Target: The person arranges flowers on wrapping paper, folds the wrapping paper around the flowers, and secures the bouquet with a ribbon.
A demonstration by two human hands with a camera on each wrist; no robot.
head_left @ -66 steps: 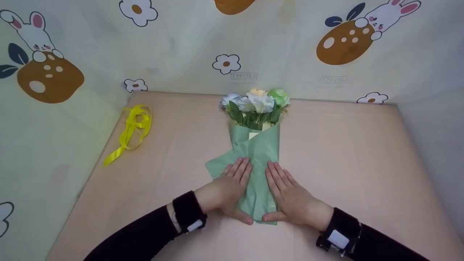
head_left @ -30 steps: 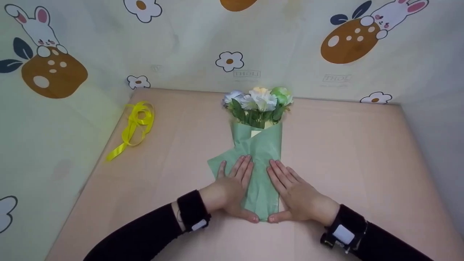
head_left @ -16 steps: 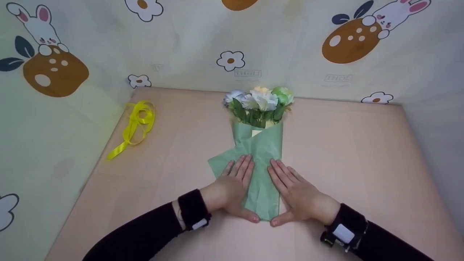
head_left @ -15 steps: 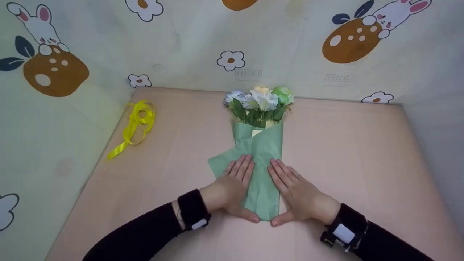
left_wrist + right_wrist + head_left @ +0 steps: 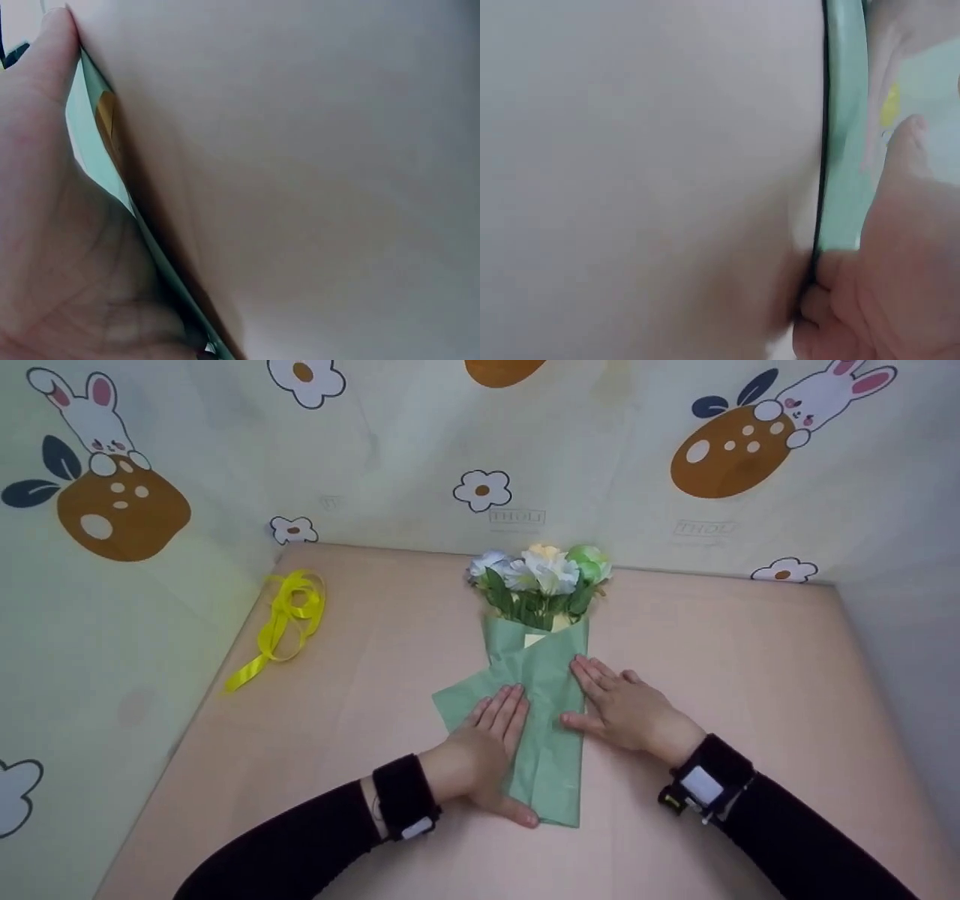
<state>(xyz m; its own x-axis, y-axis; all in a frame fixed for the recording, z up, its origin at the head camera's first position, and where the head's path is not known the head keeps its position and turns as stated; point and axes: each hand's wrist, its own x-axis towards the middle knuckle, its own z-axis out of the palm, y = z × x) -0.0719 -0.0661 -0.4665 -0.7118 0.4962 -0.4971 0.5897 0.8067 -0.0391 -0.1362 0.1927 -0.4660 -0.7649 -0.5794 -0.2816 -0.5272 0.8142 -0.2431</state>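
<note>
A bouquet lies on the table, its blue, white, cream and green flowers (image 5: 551, 570) pointing to the back wall. Green wrapping paper (image 5: 553, 742) encloses the stems, with one loose corner sticking out to the left. My left hand (image 5: 480, 754) rests flat on the lower left of the wrap, thumb near the bottom end. At the wrap's right edge, higher up, my right hand (image 5: 630, 709) touches the paper with extended fingertips and thumb. In the right wrist view the fingers of the right hand (image 5: 900, 270) lie along the paper's edge (image 5: 846, 105).
A loose yellow ribbon (image 5: 283, 619) lies at the back left of the pinkish table (image 5: 720, 660). Patterned wall covering (image 5: 390, 450) with rabbits and flowers rises behind and to the left of the table.
My right hand has slid up along the wrap's right edge, away from the bottom end, and its thumb now lies on the paper. The left hand stays pressed in place.
</note>
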